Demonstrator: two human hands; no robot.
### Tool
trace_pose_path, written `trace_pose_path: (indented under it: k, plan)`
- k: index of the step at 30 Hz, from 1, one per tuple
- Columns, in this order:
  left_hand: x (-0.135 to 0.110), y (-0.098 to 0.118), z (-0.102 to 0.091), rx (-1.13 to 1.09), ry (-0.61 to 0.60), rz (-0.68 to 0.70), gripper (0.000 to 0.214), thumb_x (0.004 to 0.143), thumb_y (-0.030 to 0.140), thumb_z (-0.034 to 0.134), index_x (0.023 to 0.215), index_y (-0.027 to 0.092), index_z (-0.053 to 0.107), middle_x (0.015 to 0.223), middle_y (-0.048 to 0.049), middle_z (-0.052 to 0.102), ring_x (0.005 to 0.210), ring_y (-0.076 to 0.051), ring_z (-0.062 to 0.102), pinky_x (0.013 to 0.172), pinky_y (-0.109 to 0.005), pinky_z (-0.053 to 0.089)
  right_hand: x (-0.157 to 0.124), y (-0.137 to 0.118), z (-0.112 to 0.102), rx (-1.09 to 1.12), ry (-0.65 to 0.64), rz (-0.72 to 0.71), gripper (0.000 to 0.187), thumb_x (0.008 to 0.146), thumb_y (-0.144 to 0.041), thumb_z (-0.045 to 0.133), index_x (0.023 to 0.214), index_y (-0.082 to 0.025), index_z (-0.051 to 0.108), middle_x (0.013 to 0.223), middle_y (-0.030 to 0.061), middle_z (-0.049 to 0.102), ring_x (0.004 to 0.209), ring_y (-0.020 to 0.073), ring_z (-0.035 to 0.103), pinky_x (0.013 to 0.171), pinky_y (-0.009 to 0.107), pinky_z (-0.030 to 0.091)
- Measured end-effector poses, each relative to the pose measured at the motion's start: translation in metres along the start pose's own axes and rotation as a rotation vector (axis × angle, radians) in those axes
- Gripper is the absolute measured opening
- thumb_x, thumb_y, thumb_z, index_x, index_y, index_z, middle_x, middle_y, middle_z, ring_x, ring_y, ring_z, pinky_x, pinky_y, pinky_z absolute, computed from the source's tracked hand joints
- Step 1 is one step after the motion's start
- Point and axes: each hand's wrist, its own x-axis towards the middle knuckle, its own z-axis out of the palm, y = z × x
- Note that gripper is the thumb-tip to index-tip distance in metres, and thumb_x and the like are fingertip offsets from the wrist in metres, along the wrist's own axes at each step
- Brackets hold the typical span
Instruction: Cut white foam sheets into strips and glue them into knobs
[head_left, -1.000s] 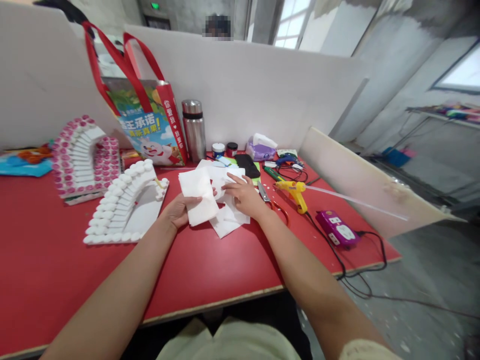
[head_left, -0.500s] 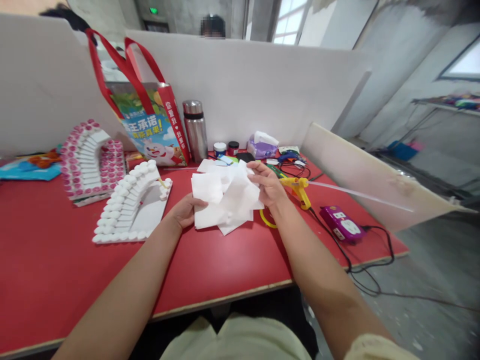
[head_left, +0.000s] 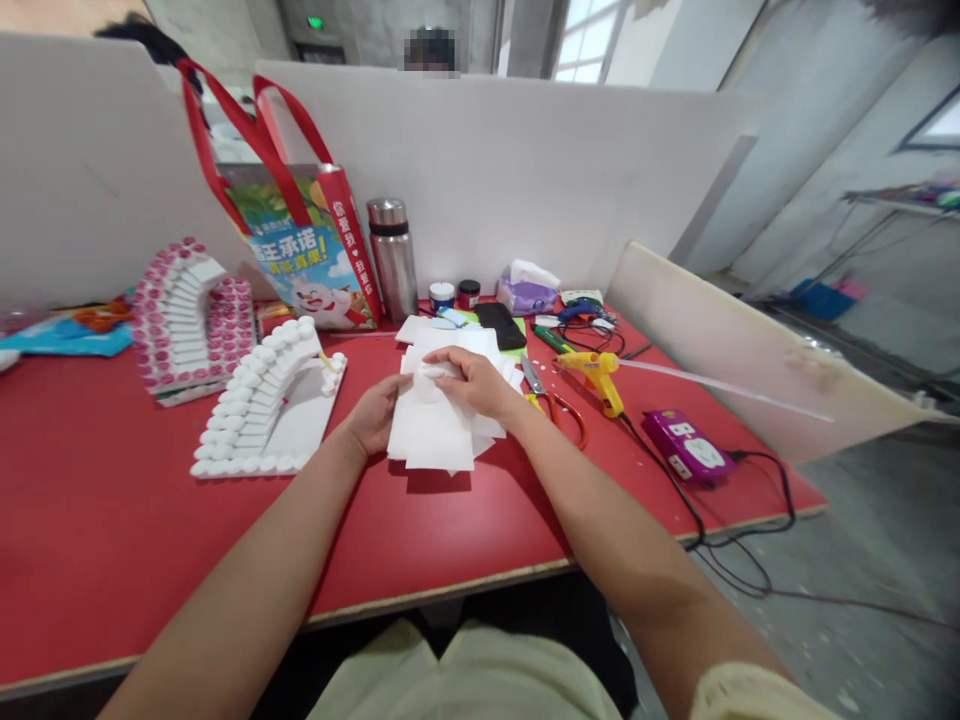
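Observation:
A loose stack of thin white paper sheets [head_left: 435, 435] is held just above the red table. My left hand [head_left: 375, 412] grips the stack by its left edge, thumb on top. My right hand [head_left: 476, 382] lies over the upper part of the stack, its fingers pinching a small crumpled fold of white sheet. To the right of the stack lie scissors [head_left: 559, 410] with orange handles, near a yellow glue gun [head_left: 598, 372]. Left of my hands stands a white arched stair model [head_left: 251, 420] edged with round white pieces.
A pink-dotted arched model [head_left: 169, 340], a carrier bag [head_left: 307, 250] and a steel flask [head_left: 392, 260] stand at the back left. Behind the sheets are small jars [head_left: 442, 297], a black phone [head_left: 501, 325] and a tissue pack [head_left: 528, 290]. A purple power strip [head_left: 686, 447] with cables sits right.
My right hand has moved left from the sheets' right edge onto the top, pinching a fold. The fanned sheets are more gathered. The scissors and the phone now show more fully.

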Motion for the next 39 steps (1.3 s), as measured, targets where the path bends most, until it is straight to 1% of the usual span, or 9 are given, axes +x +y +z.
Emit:
trace_pose_path:
  k: [4, 10, 12, 16, 26, 31, 34, 37, 39]
  plan:
    - [0.002, -0.003, 0.002, -0.003, -0.047, -0.016, 0.057, 0.106, 0.052, 0.042, 0.128, 0.008, 0.069, 0.097, -0.0158, 0.082, 0.087, -0.028, 0.08, 0.092, -0.039, 0.062, 0.0, 0.005, 0.003, -0.004, 0.036, -0.054, 0.035, 0.085, -0.022, 0.06, 0.119, -0.015, 0.068, 0.125, 0.0104, 0.071, 0.116, 0.021, 0.066, 0.104, 0.035, 0.05]
    - [0.007, -0.007, -0.004, 0.033, -0.105, -0.017, 0.064, 0.103, 0.063, 0.043, 0.131, 0.01, 0.066, 0.101, -0.016, 0.082, 0.084, -0.026, 0.08, 0.087, -0.037, 0.063, 0.005, 0.009, 0.012, 0.031, 0.105, -0.069, 0.031, 0.084, -0.019, 0.061, 0.114, -0.018, 0.068, 0.123, 0.0075, 0.073, 0.115, 0.0214, 0.067, 0.106, 0.037, 0.049]
    - [0.005, -0.007, -0.005, 0.106, -0.083, -0.019, 0.059, 0.1, 0.059, 0.055, 0.129, 0.009, 0.067, 0.097, -0.0165, 0.082, 0.081, -0.027, 0.08, 0.081, -0.036, 0.064, 0.004, 0.008, 0.014, -0.006, 0.123, -0.068, 0.03, 0.085, -0.018, 0.06, 0.114, -0.017, 0.068, 0.123, 0.0078, 0.073, 0.115, 0.0219, 0.067, 0.107, 0.038, 0.048]
    - [-0.003, -0.006, -0.004, 0.25, -0.051, 0.021, 0.043, 0.084, 0.025, 0.083, 0.121, 0.007, 0.07, 0.096, -0.0168, 0.082, 0.076, -0.027, 0.079, 0.072, -0.034, 0.064, 0.002, 0.005, 0.015, -0.042, 0.149, -0.059, 0.032, 0.085, -0.016, 0.058, 0.115, -0.016, 0.068, 0.124, 0.0093, 0.074, 0.116, 0.0222, 0.067, 0.107, 0.039, 0.049]
    - [-0.004, -0.007, -0.003, 0.265, -0.032, 0.024, 0.037, 0.085, 0.026, 0.082, 0.116, 0.007, 0.07, 0.097, -0.0186, 0.081, 0.079, -0.028, 0.08, 0.075, -0.037, 0.066, 0.001, 0.007, 0.011, -0.081, 0.05, -0.115, 0.043, 0.084, -0.01, 0.055, 0.124, -0.019, 0.067, 0.133, 0.0084, 0.071, 0.126, 0.0214, 0.065, 0.113, 0.04, 0.047]
    - [-0.004, -0.008, -0.003, 0.273, -0.016, 0.03, 0.029, 0.088, 0.021, 0.078, 0.111, 0.005, 0.072, 0.095, -0.02, 0.081, 0.078, -0.029, 0.08, 0.072, -0.035, 0.066, 0.002, 0.008, 0.013, -0.126, 0.068, -0.151, 0.043, 0.084, -0.01, 0.055, 0.125, -0.018, 0.066, 0.132, 0.0098, 0.071, 0.124, 0.0222, 0.065, 0.112, 0.041, 0.049]
    - [-0.004, -0.006, -0.002, 0.244, 0.009, 0.019, 0.033, 0.091, 0.017, 0.072, 0.121, 0.003, 0.07, 0.098, -0.0208, 0.081, 0.08, -0.03, 0.081, 0.075, -0.038, 0.067, 0.003, 0.008, 0.001, -0.192, 0.151, -0.179, 0.038, 0.085, -0.012, 0.055, 0.121, -0.019, 0.067, 0.122, 0.0097, 0.073, 0.112, 0.0212, 0.069, 0.102, 0.038, 0.054]
    - [-0.005, 0.001, -0.004, 0.138, -0.004, 0.013, 0.042, 0.096, 0.016, 0.061, 0.135, 0.001, 0.064, 0.112, -0.0239, 0.079, 0.094, -0.032, 0.08, 0.087, -0.045, 0.066, -0.001, 0.012, -0.025, -0.234, 0.374, -0.142, 0.036, 0.086, -0.012, 0.051, 0.117, -0.019, 0.068, 0.111, 0.0089, 0.073, 0.092, 0.0183, 0.07, 0.085, 0.034, 0.058]
    - [-0.005, 0.006, -0.006, 0.047, -0.016, 0.042, 0.045, 0.101, 0.018, 0.053, 0.142, 0.0, 0.059, 0.123, -0.0245, 0.076, 0.104, -0.032, 0.079, 0.094, -0.047, 0.065, -0.006, 0.018, -0.046, -0.254, 0.505, -0.091, 0.035, 0.085, -0.013, 0.051, 0.115, -0.019, 0.067, 0.106, 0.0073, 0.074, 0.086, 0.0178, 0.069, 0.081, 0.034, 0.058]
